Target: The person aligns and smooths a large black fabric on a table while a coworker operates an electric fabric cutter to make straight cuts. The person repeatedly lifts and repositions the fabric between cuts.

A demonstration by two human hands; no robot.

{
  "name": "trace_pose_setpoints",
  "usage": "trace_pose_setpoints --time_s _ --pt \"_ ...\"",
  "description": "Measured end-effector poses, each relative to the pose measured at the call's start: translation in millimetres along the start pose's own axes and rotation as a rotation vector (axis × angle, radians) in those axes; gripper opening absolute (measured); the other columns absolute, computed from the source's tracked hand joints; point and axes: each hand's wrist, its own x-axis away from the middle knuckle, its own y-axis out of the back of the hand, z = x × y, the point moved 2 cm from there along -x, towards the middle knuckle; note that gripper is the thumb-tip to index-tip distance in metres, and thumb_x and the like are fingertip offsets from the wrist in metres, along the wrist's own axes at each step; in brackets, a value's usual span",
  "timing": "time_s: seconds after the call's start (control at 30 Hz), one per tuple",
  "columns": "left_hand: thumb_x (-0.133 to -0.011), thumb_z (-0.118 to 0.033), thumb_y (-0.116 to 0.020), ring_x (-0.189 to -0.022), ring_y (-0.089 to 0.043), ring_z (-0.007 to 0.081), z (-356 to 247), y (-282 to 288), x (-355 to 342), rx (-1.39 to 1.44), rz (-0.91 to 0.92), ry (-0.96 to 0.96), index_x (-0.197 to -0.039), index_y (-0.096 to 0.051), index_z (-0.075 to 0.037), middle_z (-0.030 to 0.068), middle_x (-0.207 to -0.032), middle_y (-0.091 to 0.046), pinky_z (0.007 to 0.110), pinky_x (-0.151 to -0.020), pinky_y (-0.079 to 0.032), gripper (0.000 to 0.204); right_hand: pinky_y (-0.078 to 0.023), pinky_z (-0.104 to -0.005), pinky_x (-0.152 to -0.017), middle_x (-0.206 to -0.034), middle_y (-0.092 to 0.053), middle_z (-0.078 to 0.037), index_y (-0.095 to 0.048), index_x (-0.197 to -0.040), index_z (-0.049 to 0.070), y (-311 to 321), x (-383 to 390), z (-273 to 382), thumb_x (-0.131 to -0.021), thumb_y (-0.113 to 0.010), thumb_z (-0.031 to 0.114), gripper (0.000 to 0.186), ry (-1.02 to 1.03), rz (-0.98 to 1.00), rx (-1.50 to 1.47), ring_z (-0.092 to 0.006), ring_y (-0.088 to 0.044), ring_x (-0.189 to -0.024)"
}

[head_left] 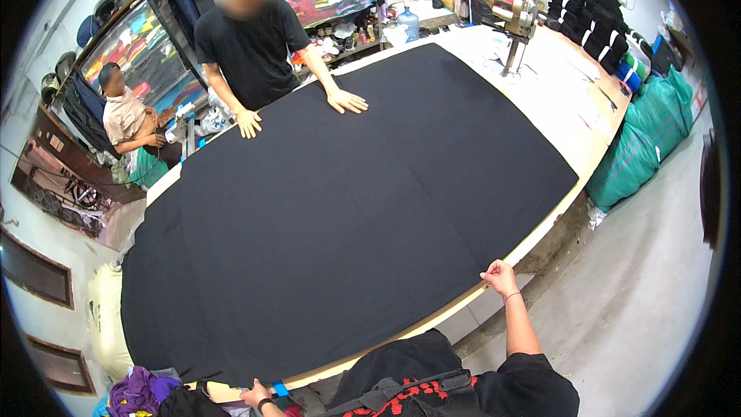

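Note:
A wide sheet of black fabric (332, 201) lies spread over the long table, with faint creases running across it. My right hand (502, 276) is at the sheet's near right edge, fingers curled and pinched together on its border. At the near left, my left hand (256, 394) is closed at the fabric's edge, its fingers partly hidden. Across the table, a co-worker in a dark shirt (251, 46) presses both hands flat on the far side of the sheet; the co-worker's hand (347, 100) nearer the middle has its fingers spread.
A cutting machine (511, 11) stands on the pale tabletop (571, 100) at the far right. Green sacks (644, 139) bulge beside the table's right end. Purple cloth (143, 392) is heaped at the near left corner. Another person (127, 116) sits at a sewing machine, far left.

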Motion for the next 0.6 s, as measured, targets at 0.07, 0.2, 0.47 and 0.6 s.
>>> trace_pose_setpoints --time_s 0.07,0.2,0.47,0.6 --pt "-0.086 -0.015 -0.082 -0.117 -0.06 0.0436 -18.8 -4.0 38.9 -0.299 -0.29 -0.324 -0.136 -0.046 0.002 0.0292 -0.125 -0.054 0.056 -0.091 -0.056 0.063 -0.055 -0.0366 -0.064 -0.072 -0.069 -0.006 -0.059 -0.081 0.006 4.2 5.4 17.7 -0.082 -0.082 0.001 0.024 0.141 -0.079 0.413 -0.024 -0.068 -0.068" --pt "-0.086 -0.027 -0.077 -0.147 -0.039 0.0491 -57.8 -48.8 157.2 -0.22 0.067 -1.066 -0.154 -0.046 -0.005 0.0304 -0.156 -0.041 0.056 -0.119 -0.036 0.078 -0.057 -0.0478 -0.081 -0.093 -0.074 -0.015 -0.065 -0.092 0.003 -25.4 -17.4 92.0 -0.084 -0.08 0.011 0.018 0.444 -0.27 0.588 -0.0408 -0.071 -0.091" --pt "-0.099 -0.048 -0.063 -0.16 -0.007 0.0542 -39.3 -106.2 281.6 -0.576 0.592 -1.19 -0.166 -0.035 -0.013 0.0299 -0.174 -0.01 0.066 -0.127 -0.009 0.08 -0.031 -0.0538 -0.124 -0.158 -0.049 -0.019 -0.056 -0.144 0.001 -181.9 -128.0 211.2 -0.102 -0.061 0.043 0.06 1.002 -0.127 0.725 -0.0382 -0.041 -0.15" --pt "-0.1 -0.052 -0.06 -0.159 -0.006 0.0565 -17.3 -96.4 273.3 -0.565 0.615 -1.162 -0.166 -0.034 -0.014 0.0315 -0.174 -0.008 0.067 -0.126 -0.009 0.081 -0.016 -0.0548 -0.131 -0.174 -0.027 -0.017 -0.033 -0.164 0.001 -204.3 -152.0 222.8 -0.109 -0.045 0.044 0.071 0.652 0.099 0.812 -0.0353 -0.019 -0.163"
